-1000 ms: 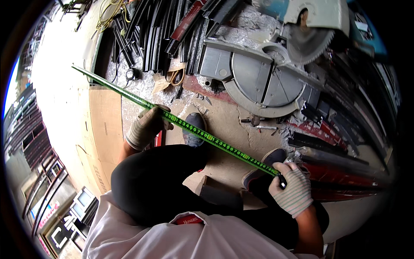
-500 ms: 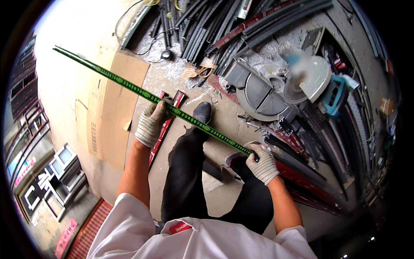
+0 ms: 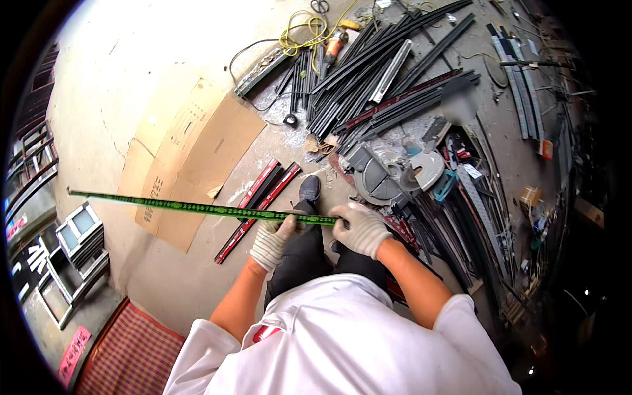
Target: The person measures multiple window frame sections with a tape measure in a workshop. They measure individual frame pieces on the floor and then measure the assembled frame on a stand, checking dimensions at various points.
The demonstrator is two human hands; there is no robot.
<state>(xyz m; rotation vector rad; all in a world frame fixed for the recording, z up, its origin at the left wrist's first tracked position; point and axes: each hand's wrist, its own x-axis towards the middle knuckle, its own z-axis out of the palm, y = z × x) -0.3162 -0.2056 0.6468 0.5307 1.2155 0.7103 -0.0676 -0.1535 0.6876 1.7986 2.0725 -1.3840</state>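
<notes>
Tape-measure blade (image 3: 204,209) stretches leftward above the floor (image 3: 158,283) from the right hand (image 3: 361,230), whose fingers grip one end, while the left hand (image 3: 271,242), nearer the free tip, holds it partway.

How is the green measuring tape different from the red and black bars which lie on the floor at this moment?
Colour: the measuring tape is green with dark markings; the bars are red and black.
Support: the measuring tape is held up by the left hand and right hand; the bars lie on the floor.
Direction: the measuring tape runs nearly crosswise in the picture; the bars slant.
Shared: both are long and narrow.
</notes>
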